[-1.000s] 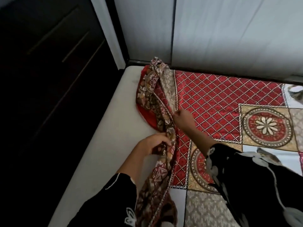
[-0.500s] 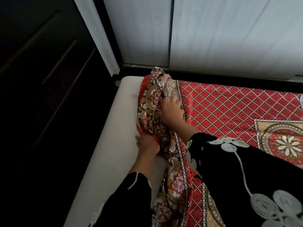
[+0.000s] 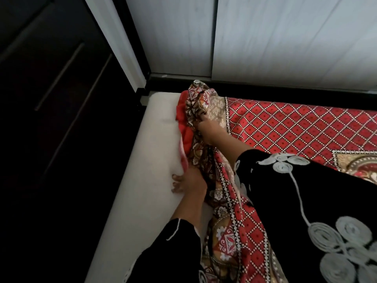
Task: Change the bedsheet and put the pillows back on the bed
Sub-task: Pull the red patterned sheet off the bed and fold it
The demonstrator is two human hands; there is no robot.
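Gripping the bunched border of the bedsheet (image 3: 285,127) with the right hand (image 3: 210,130), fingers curled into the fold near the far corner of the mattress (image 3: 142,170). Pressing the left hand (image 3: 189,183) on bare white mattress, fingers spread, right against the bedsheet edge. Hands apart. Red diamond-lattice cloth, smooth to the right, heaped in a brown-patterned ridge along its left side.

Pale wall panels (image 3: 285,37) rise behind; a dark cabinet (image 3: 40,99) stands left.
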